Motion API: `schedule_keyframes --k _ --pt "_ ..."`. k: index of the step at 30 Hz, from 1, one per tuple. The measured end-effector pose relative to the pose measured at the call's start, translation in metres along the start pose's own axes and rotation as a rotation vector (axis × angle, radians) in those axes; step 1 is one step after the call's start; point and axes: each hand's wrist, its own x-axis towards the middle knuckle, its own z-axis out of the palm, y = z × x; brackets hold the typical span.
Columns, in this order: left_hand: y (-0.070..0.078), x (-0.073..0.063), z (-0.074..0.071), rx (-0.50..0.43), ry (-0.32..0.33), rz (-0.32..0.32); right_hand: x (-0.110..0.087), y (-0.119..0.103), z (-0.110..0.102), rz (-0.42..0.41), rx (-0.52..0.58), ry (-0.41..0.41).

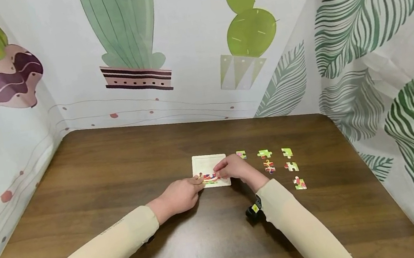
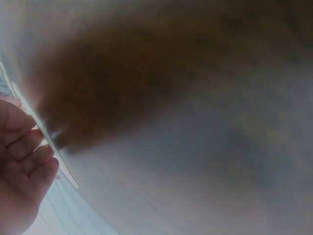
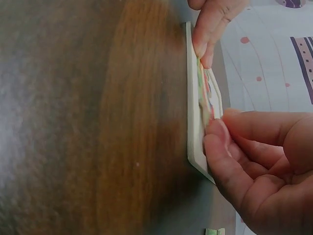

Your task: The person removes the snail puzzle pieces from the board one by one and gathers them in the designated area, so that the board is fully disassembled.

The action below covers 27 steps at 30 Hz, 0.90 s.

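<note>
A cream puzzle tray [image 1: 205, 163] lies on the table with a strip of colourful jigsaw pieces [image 1: 209, 178] along its near side. My left hand [image 1: 180, 194] is at the tray's left edge. In the right wrist view its fingertips [image 3: 207, 58] press on the pieces from above. At the right end of the strip, my right hand [image 1: 237, 167] pinches a jigsaw piece between thumb and fingers, and they hide most of it. The left wrist view shows the left hand's lightly bent fingers [image 2: 36, 161] beside the tray rim; much of that view is blurred.
Several loose jigsaw pieces lie right of the tray, among them a green one [image 1: 264, 154], a red and yellow one [image 1: 269, 166] and a pink and green one [image 1: 299, 183]. The brown table [image 1: 123, 159] meets a patterned wall cloth [image 1: 193, 91] at the back.
</note>
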Motion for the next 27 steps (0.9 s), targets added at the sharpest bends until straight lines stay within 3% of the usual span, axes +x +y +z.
schedule_keyframes --k 12,20,27 --pt "0.0 -0.0003 0.0005 -0.013 -0.001 -0.008 0.0067 -0.0006 0.0002 0.04 -0.029 -0.001" --pt "0.0026 0.0006 -0.003 -0.027 -0.037 -0.044 0.0085 -0.0051 -0.003 0.034 -0.096 -0.033" --pt "0.0027 -0.0008 -0.005 -0.038 -0.02 -0.046 0.0063 -0.0052 -0.0004 0.009 -0.123 -0.023"
